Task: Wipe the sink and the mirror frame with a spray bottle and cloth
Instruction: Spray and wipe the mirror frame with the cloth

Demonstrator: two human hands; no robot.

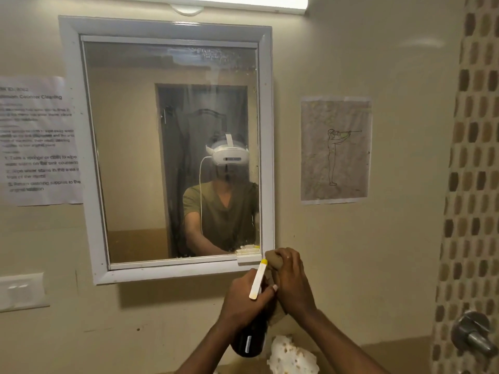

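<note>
Beige wall [378, 63], mosaic tile strip [475, 157]

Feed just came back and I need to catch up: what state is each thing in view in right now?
Spray bottle: upright, gripped by the left hand, nozzle toward the cloth.
Cloth: bunched in the right hand, at the mirror frame's lower right corner.
Mirror frame: white, residue at the lower right corner.
Mirror glass: smeared near the top edge.
Light: on.
</note>
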